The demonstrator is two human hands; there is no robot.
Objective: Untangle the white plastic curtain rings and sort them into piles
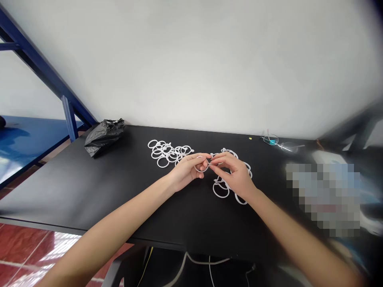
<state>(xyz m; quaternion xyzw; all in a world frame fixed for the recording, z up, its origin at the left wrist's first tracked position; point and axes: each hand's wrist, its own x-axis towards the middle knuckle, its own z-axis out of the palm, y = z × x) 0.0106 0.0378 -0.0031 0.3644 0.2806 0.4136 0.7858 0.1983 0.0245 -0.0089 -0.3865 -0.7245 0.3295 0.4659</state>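
Between my hands, above the black table, is a white plastic ring [201,171] with a small tab on its edge. My left hand [190,169] is closed on the ring's left side, thumb on top. The fingertips of my right hand [231,171] pinch the ring's right side at the tab. A pile of white rings [163,161] lies just left of my left hand. Under and around my right hand lies a second group of white rings [221,196], partly hidden by that hand.
A crumpled black plastic bag [104,135] lies at the table's [89,187] back left. Eyeglasses [281,146] rest near the wall at the back right. A blurred-out package [326,199] is on the right. Cables [206,262] hang below the front edge, near a dark chair [125,265].
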